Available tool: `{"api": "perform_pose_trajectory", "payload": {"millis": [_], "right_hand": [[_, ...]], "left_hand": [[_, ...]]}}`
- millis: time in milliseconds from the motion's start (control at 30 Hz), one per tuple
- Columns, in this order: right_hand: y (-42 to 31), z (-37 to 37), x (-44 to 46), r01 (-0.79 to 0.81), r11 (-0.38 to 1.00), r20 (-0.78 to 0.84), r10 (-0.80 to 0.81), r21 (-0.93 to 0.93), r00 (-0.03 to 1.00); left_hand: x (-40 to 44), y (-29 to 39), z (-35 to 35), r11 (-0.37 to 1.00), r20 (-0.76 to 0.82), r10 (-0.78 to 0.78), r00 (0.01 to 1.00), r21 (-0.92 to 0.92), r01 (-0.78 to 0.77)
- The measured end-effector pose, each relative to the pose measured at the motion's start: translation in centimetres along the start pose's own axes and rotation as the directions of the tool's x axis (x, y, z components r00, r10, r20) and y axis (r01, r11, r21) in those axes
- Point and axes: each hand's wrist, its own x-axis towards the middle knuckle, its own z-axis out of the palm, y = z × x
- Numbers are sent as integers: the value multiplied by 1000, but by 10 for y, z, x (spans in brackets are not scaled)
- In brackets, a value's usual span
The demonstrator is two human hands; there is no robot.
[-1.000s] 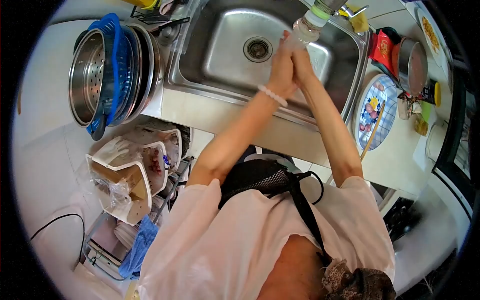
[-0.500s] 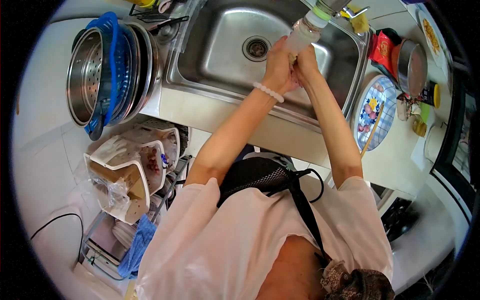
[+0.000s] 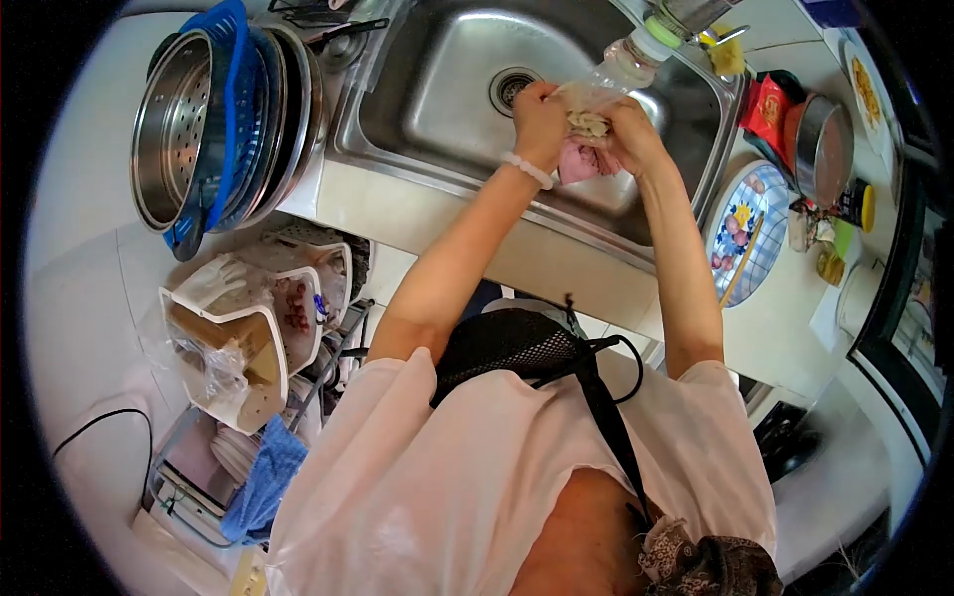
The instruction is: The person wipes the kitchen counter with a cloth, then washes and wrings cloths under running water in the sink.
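Observation:
Over the sink, both hands grip what looks like a clear plastic bag with pale, lumpy pieces (image 3: 587,124) showing in it. My left hand (image 3: 540,127), with a bead bracelet on its wrist, has its fingers closed at the left side. My right hand (image 3: 632,137) is closed at the right side. Below the pale pieces hangs a soft pink part (image 3: 584,163); whether it belongs to the bag, I cannot tell. Just above the hands is the clear faucet attachment (image 3: 626,66) with its white and green collar. Some fingertips are hidden.
The steel sink (image 3: 427,89) has its drain (image 3: 512,91) left of the hands. Steel pots and a blue colander (image 3: 231,109) stand at left. At right are a checked plate (image 3: 760,243) with chopsticks, a red packet (image 3: 766,111) and a round metal tin (image 3: 825,149). Bins (image 3: 268,338) sit below.
My hands have moved slightly apart and lower, away from the faucet attachment. The pale pieces and the pink part now show between them. The whole view has shifted slightly.

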Motion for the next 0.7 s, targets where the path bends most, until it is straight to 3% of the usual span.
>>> {"api": "perform_pose_trajectory", "payload": {"millis": [33, 100, 167, 200, 233, 300, 367, 433, 500, 700], "right_hand": [[-2, -4, 2, -6, 999, -10, 5, -52, 1000], [-6, -11, 5, -20, 1000, 32, 20, -23, 999], [-5, -20, 9, -39, 999, 73, 39, 5, 997], [-1, -22, 12, -86, 988, 15, 85, 132, 996], [2, -25, 15, -124, 958, -36, 137, 258, 990], [4, -21, 9, -113, 950, -33, 128, 292, 991], [5, -18, 7, -103, 940, -33, 120, 325, 992], [7, -20, 7, -16, 952, 39, 4, 307, 999], [1, -13, -2, 19, 954, 55, -37, 300, 998], [-1, -1, -11, 147, 971, 44, -158, 187, 986]], "left_hand": [[-2, 4, 1, 1000, -4, 4, 1000, -2, -4], [-8, 11, 4, 980, -212, -129, 969, -177, 92], [-11, 10, -3, 952, -137, -195, 971, -264, 154], [-11, 8, -6, 913, -51, -252, 966, -343, 220], [-10, 6, -7, 913, -54, -251, 967, -345, 217], [-8, 3, -5, 912, -133, -346, 929, -279, 300], [-8, 0, -1, 895, -151, -346, 926, -349, 277], [-6, -5, -4, 875, -170, -346, 923, -413, 252], [-3, -6, -10, 702, 141, -396, 907, -590, 398], [0, -7, -2, 650, 240, -408, 881, -601, 465]]}}
